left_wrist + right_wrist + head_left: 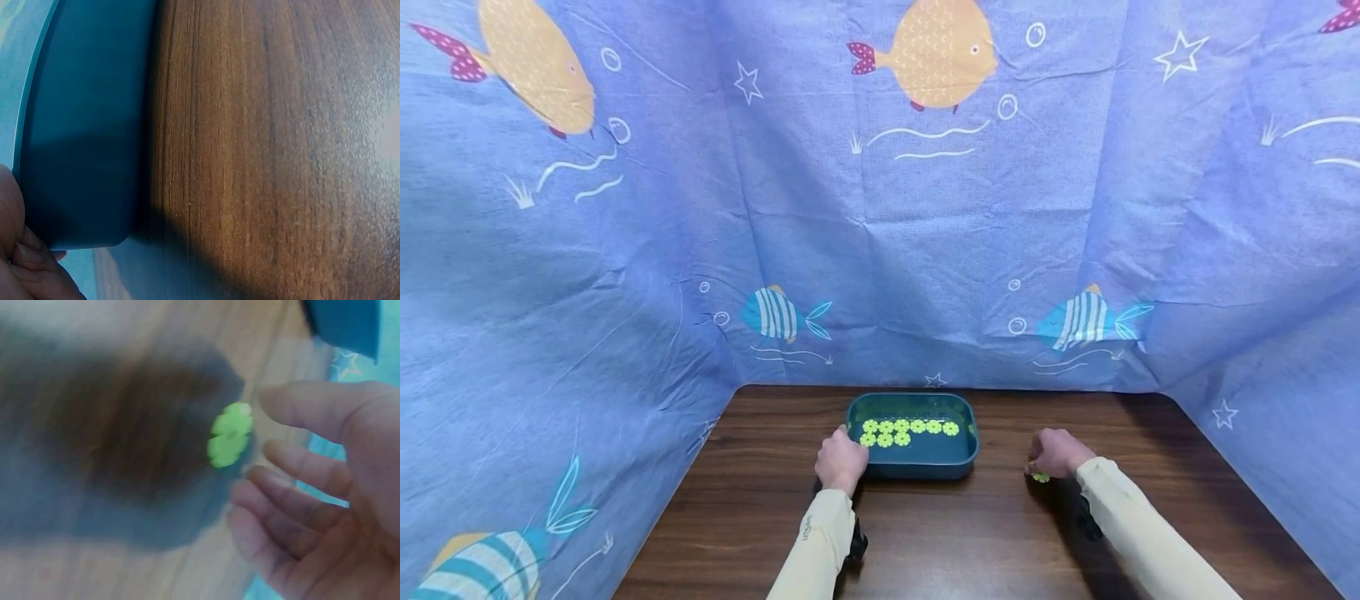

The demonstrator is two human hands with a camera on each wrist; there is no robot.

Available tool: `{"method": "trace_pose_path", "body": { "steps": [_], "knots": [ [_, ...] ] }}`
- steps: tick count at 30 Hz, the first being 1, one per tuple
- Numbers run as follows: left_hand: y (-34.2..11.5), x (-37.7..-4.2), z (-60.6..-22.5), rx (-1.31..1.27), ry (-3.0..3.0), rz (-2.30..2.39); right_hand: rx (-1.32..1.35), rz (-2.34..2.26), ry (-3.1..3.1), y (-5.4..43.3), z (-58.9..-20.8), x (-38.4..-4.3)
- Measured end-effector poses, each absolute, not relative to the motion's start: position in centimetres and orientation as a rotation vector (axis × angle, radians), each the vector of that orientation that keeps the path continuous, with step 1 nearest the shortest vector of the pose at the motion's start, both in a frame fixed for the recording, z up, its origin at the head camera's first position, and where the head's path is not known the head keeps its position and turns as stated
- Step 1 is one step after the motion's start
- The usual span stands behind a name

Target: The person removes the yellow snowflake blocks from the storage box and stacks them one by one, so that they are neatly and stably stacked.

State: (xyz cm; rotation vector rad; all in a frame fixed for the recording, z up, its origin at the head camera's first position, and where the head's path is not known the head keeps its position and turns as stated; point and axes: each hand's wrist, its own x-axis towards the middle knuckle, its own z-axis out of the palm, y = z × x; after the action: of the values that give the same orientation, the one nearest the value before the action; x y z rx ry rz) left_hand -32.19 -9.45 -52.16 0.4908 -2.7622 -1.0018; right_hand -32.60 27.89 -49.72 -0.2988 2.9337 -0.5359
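A dark teal rectangular container (919,470) stands on the wooden table. Several yellow-green flower-shaped pieces (902,426) lie inside it, in two rows. My left hand (842,460) holds the container's left end; in the left wrist view its thumb and fingers pinch the corner by the rim. Off to the right, my right hand (1060,454) is low over the table beside one more flower-shaped piece (231,434). In the right wrist view that piece lies just beyond the fingertips, with the thumb spread from the loosely bent fingers and nothing between them.
The brown table (970,533) reaches back to a blue cloth (925,250) printed with fish, which hangs behind and on both sides. A dark wrist device (857,542) is strapped under the left sleeve, another (1086,518) under the right.
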Motion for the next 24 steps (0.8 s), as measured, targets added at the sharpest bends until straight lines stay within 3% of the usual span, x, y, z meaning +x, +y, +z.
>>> {"method": "trace_pose_path", "body": {
  "steps": [14, 24],
  "knots": [
    [-9.4, -32.2, -52.1, 0.483, -2.759, -0.966, -0.534, -0.582, 3.092, 16.9, -44.6, -36.5],
    [-9.4, -32.2, -52.3, 0.492, -2.758, -0.979, -0.67, -0.65, 2.805, 10.3, -47.1, -35.9]
  ]
}}
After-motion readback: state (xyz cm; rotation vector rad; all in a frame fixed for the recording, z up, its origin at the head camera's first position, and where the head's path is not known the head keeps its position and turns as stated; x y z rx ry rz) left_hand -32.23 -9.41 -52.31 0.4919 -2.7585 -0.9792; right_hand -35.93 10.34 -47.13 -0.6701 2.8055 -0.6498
